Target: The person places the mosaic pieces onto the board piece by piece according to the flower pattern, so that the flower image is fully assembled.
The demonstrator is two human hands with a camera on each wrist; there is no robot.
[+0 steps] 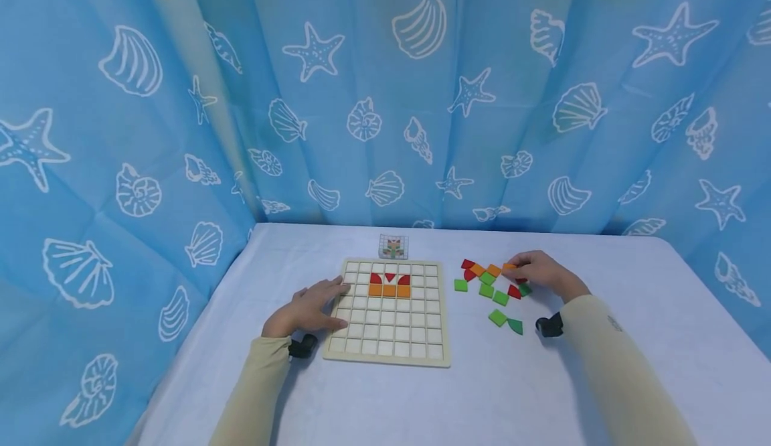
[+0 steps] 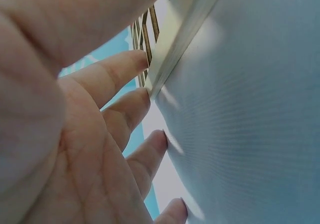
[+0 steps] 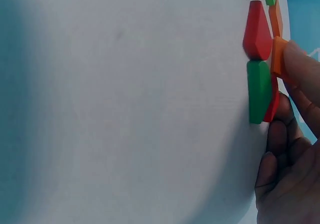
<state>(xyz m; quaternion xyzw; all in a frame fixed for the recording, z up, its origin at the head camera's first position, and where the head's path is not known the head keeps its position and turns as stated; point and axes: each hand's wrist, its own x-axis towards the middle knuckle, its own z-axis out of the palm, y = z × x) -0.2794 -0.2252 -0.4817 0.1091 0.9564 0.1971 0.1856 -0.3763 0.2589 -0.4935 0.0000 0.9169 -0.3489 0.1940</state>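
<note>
My left hand [image 1: 307, 309] rests along the left edge of the pale wooden grid board [image 1: 446, 319], its thumb and fingers spread and fairly straight. In the upper part of the grid lie red pieces [image 1: 404, 279], with a row of three orange square tiles [image 1: 389, 290] just below them. To the right of the board, my right hand [image 1: 545, 273] pinches an orange tile [image 3: 278, 58] between thumb and finger. Close under that hand in the right wrist view are a red piece [image 3: 257, 31] and a green piece [image 3: 257, 91].
Loose tiles are scattered right of the board, among them a light green square [image 1: 460, 285], another green square [image 1: 497, 317] and a dark green rounded piece [image 1: 515, 326]. A small pattern card [image 1: 393, 247] lies behind the board. A blue shell-print curtain [image 1: 385, 98] hangs behind the white table [image 1: 385, 406].
</note>
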